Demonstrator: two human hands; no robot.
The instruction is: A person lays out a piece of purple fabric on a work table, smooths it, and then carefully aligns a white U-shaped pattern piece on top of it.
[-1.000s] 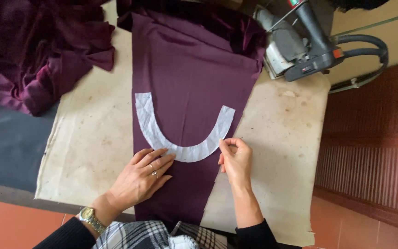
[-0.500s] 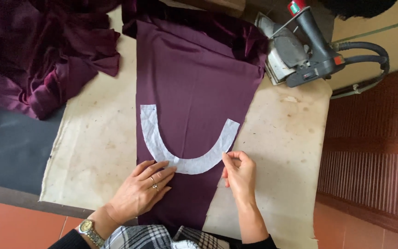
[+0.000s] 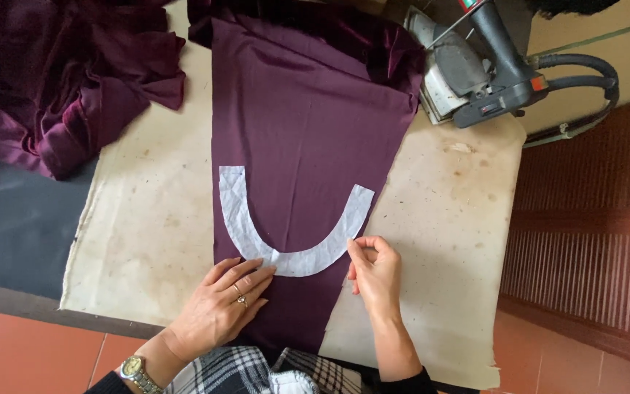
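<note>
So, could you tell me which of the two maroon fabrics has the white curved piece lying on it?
The flat maroon panel spread down the table's middle carries the white U-shaped piece. The other maroon fabric lies crumpled in a heap at the upper left.

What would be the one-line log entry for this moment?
left hand: flat on white strip | right hand: pinching strip edge | strip: on purple cloth

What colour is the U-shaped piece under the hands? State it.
White, slightly crinkled; the U-shaped piece lies on dark purple cloth, clear in the head view.
</note>
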